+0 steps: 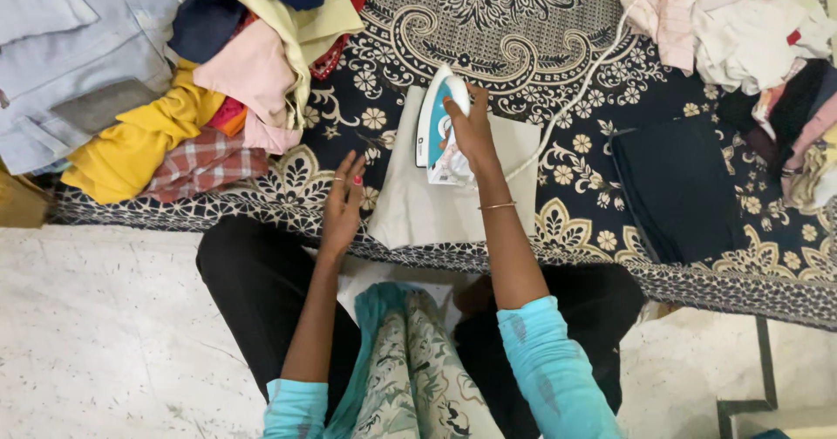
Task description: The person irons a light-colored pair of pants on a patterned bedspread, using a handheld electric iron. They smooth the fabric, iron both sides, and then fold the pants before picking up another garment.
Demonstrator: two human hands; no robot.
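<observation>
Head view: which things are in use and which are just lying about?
In use: iron in the right hand; cream cloth beneath it, left hand at its edge; cord.
Lying about: clothes pile, second pile, folded dark cloth.

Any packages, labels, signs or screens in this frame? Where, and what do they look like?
No packages, signs or screens.
Small round mark: on the white and teal iron under the right hand, near its left side; too small to make out.
Small red tag: on the white garment in the pile at top right; a short red tab.
</observation>
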